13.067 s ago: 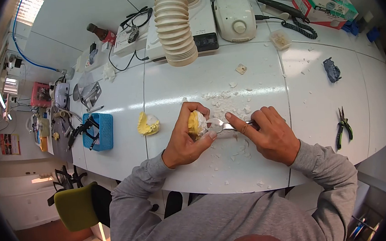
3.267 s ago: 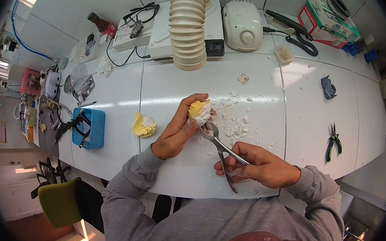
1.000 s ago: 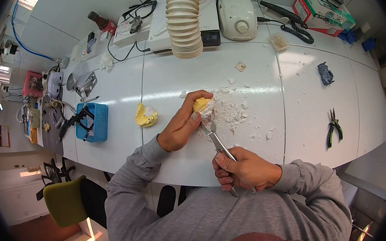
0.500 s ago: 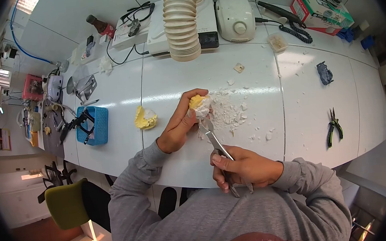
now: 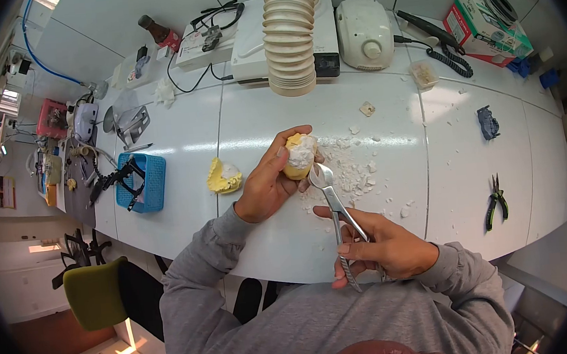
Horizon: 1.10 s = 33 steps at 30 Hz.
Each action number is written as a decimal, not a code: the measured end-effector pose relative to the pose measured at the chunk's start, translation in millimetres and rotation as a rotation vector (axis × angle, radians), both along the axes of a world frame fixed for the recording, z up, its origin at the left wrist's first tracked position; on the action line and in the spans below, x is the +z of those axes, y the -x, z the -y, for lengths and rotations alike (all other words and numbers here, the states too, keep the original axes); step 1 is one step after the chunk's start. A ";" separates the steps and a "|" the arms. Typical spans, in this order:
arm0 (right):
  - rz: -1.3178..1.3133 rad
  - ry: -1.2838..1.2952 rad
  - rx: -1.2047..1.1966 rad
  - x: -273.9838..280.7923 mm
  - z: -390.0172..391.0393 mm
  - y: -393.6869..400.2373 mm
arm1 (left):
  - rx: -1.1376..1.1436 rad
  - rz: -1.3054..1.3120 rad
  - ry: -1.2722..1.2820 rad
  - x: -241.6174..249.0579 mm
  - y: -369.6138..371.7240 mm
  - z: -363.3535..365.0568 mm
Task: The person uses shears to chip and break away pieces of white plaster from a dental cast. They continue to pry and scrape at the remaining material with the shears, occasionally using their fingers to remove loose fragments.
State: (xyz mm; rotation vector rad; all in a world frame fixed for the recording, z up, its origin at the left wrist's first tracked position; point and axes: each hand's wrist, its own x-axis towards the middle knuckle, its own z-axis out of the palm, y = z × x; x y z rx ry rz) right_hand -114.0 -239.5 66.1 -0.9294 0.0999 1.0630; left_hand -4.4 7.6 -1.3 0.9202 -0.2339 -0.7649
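My left hand [image 5: 265,186] is wrapped round a yellow and white plaster model [image 5: 300,155], its white, rough part facing up. In my right hand [image 5: 389,243] are metal plaster nippers [image 5: 337,206], whose rounded jaws stand beside the lower right edge of the model. The handles run down through my fingers. White plaster chips [image 5: 356,177] lie scattered on the table to the right of the model. A second yellow model [image 5: 223,176], horseshoe-shaped with a white part, sits left of my left hand.
A blue basket [image 5: 154,183] with a black device stands on the left. Green-handled pliers [image 5: 495,204] and a grey-blue piece [image 5: 488,123] lie on the right. A ribbed white hose [image 5: 291,35] hangs at the back, near a white machine [image 5: 365,35].
The nippers' jaws have come away from the model and opened wider. The model is turned, showing more of its white face. My right hand's fingers have loosened on the handles. The view has shifted slightly.
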 end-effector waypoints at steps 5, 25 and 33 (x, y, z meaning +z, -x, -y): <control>-0.019 0.006 -0.077 -4.3 -0.9 -3.2 | 0.026 -0.016 -0.007 3.5 1.7 2.6; 0.077 0.188 0.096 4.8 2.3 -10.3 | 0.008 0.033 -0.149 11.5 3.3 1.7; 0.033 0.150 0.051 7.2 3.6 -9.6 | 0.032 0.041 -0.159 10.7 4.2 3.3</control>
